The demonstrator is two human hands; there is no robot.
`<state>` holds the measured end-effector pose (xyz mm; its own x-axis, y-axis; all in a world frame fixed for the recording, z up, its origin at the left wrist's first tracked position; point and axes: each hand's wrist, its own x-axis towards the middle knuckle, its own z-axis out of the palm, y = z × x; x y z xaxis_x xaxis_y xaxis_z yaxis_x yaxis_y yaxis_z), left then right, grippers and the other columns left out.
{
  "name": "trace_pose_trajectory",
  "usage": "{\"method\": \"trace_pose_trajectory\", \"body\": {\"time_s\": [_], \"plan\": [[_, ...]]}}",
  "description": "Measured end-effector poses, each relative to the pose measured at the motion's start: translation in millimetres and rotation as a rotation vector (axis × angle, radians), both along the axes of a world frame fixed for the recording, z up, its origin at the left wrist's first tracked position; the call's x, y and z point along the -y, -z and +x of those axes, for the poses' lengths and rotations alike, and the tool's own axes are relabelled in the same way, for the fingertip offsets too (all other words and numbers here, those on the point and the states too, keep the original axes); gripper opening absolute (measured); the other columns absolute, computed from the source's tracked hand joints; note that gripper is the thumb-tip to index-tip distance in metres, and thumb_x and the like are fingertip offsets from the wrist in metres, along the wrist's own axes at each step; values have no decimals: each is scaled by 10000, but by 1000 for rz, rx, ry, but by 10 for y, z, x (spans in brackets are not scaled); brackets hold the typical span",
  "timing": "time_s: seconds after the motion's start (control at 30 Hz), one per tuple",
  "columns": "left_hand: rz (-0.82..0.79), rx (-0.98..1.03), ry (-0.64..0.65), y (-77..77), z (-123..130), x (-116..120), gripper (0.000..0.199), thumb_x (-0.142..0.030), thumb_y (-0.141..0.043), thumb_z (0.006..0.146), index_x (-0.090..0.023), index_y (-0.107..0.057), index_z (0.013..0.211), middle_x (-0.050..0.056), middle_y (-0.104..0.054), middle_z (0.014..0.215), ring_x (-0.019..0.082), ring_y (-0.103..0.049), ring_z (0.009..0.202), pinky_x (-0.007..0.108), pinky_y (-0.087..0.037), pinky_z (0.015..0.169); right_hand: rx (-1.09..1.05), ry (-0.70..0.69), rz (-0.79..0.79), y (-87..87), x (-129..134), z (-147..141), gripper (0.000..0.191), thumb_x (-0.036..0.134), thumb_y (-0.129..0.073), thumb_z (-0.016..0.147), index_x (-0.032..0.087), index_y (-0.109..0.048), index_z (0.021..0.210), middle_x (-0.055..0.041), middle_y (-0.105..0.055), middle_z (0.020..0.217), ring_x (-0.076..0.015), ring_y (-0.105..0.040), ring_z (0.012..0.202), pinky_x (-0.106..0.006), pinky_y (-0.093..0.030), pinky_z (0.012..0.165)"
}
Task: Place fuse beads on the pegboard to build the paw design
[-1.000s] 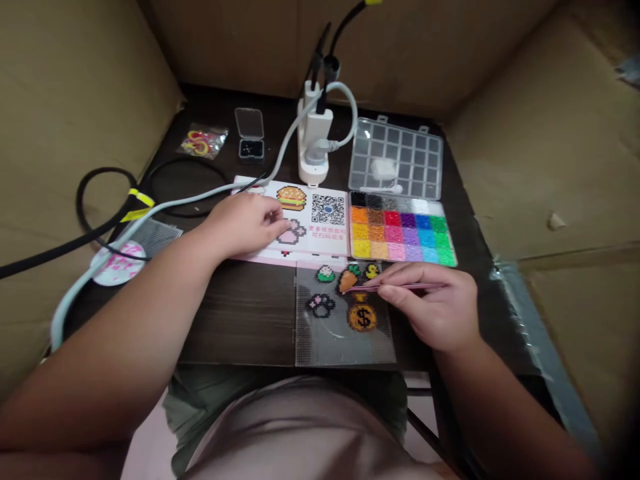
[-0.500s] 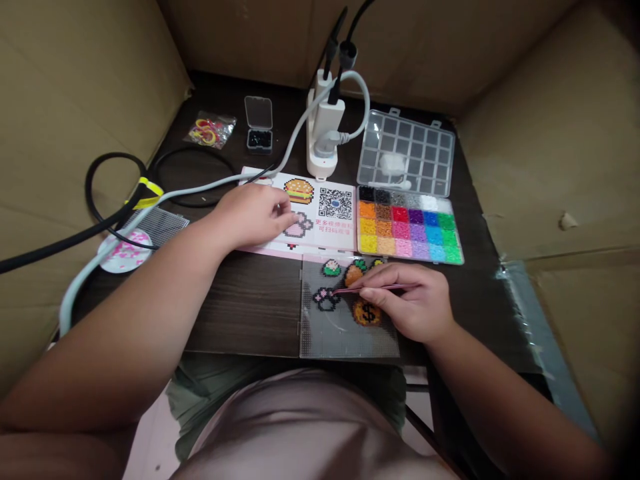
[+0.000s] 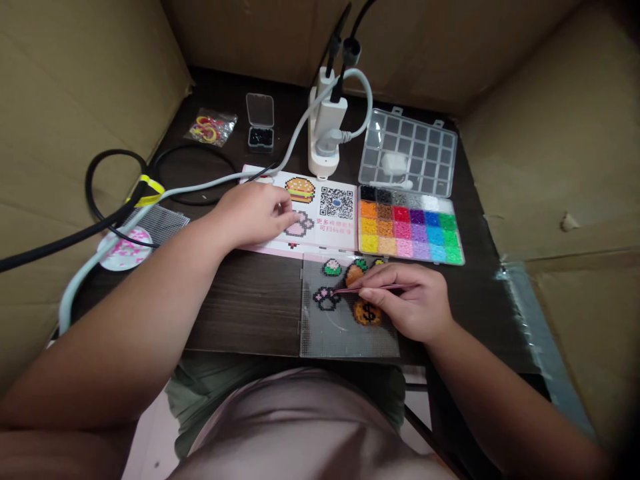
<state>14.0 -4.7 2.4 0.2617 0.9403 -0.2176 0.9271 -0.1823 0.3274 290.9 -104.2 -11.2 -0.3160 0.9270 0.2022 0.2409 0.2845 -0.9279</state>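
Observation:
Pink tweezers (image 3: 350,290) are pinched in my right hand (image 3: 417,300). Their tip is at a bead paw outline (image 3: 327,298), black with some pink beads in its upper part, on a clear pegboard (image 3: 345,340). Whether the tip grips a bead is too small to tell. Around it on the board are a green-and-white bead figure (image 3: 332,267), an orange carrot-like figure (image 3: 355,274) and an orange disc with a dollar sign (image 3: 367,311). My left hand (image 3: 257,213) rests on the printed pattern sheet (image 3: 333,239) beside its pink paw picture, thumb and forefinger apart.
A bead box (image 3: 411,225) with many colours lies right of the sheet, its lid (image 3: 410,150) open. A white power strip (image 3: 325,133) with cables stands behind. Further left are a small box of black beads (image 3: 261,138), a bag (image 3: 213,128) and a pink-bead dish (image 3: 125,253).
Almost nothing differs. The camera view has shifted very slightly; both hands and the tweezers keep their places.

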Motion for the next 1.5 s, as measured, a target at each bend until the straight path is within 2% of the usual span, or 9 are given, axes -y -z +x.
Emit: {"method": "trace_pose_trajectory", "body": {"time_s": [0.6,0.73,0.8,0.87,0.97,1.03,1.1,1.23,1.5], "plan": [[-7,-10,2,-29,14,9,320,-531,-621,906,-246,-764,909,38,-722,771,226,-646,808,344,-399,696,-4,-20,-26,-31,-11,-28,119,244,-874,836,220,-815,735,-74,-848,776,-217,-825,698,-302,-682,663],[-1,1,12,-17,1,0,324,-537,-623,905,-241,-754,887,52,-734,811,229,-638,794,348,-386,687,-52,11,-10,-56,-7,-18,96,182,-878,813,226,-824,747,-60,-848,778,-203,-821,694,-281,-671,660],[7,4,24,-21,-4,-2,333,-544,-603,909,-243,-737,854,55,-730,804,232,-632,779,348,-374,674,-72,61,34,-71,-10,50,97,164,-878,809,235,-828,765,-50,-849,783,-197,-819,695,-276,-670,666],[-7,3,27,-30,-7,-3,340,-546,-578,912,-250,-716,814,55,-730,796,238,-632,772,348,-369,663,-71,176,108,-71,-27,182,88,176,-881,812,243,-831,784,-49,-849,792,-206,-821,712,-293,-675,682],[-21,34,39,-38,-12,-9,337,-543,-563,909,-260,-683,773,49,-720,762,242,-624,732,354,-373,655,-56,527,265,-40,-89,446,72,251,-897,808,241,-830,782,-53,-843,794,-222,-814,727,-325,-678,689],[-21,44,30,-34,-18,-12,327,-538,-571,902,-263,-665,751,47,-709,731,242,-616,707,357,-371,648,-3,746,295,-25,-141,594,110,296,-915,779,228,-829,772,-61,-838,783,-234,-813,714,-330,-678,663],[-17,45,28,-25,-27,-12,324,-536,-573,900,-265,-653,742,43,-708,725,238,-614,698,356,-371,644,76,854,260,-31,-180,672,151,331,-923,748,214,-828,758,-69,-828,752,-239,-799,667,-332,-671,615],[-39,48,15,-1,-41,-10,351,-571,-550,908,-265,-674,788,43,-718,743,242,-629,714,359,-380,645,192,801,178,-68,-204,661,185,371,-897,730,202,-821,715,-70,-803,676,-227,-764,586,-308,-640,532],[-51,42,4,-18,-27,-13,353,-578,-552,888,-268,-688,791,42,-718,720,242,-631,698,358,-381,617,226,775,141,-57,-210,637,222,410,-879,730,198,-821,697,-74,-797,656,-228,-754,571,-305,-628,500]]}}
